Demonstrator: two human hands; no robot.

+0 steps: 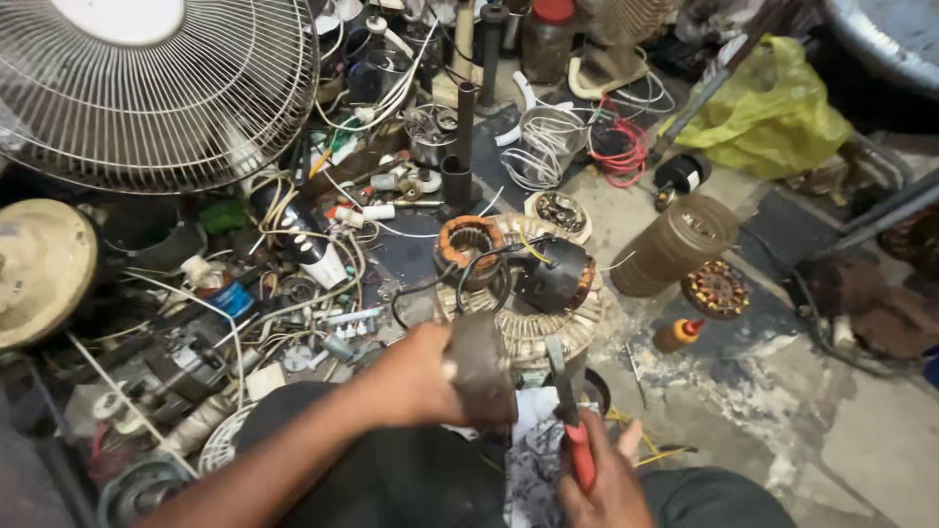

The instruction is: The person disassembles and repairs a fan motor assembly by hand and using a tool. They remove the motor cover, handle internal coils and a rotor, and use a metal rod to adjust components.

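Observation:
My left hand [416, 376] grips a dark, rusty brown motor part [481, 367] and holds it upright just above my lap. My right hand [602, 479] holds red-handled pliers [572, 411], their metal jaws pointing up beside that part. Just beyond stands a black motor with copper windings [558, 277], black wires looping from it, and an orange-wound stator [468, 242], both resting on a round ribbed fan motor base [533, 328].
A wire fan guard [161, 93] fills the top left. Tangled wires, capacitors and small parts litter the floor at left. A brown ribbed cylinder [675, 244], a wound rotor [716, 289], a small orange bottle [677, 333] and a yellow plastic bag [768, 112] lie at right.

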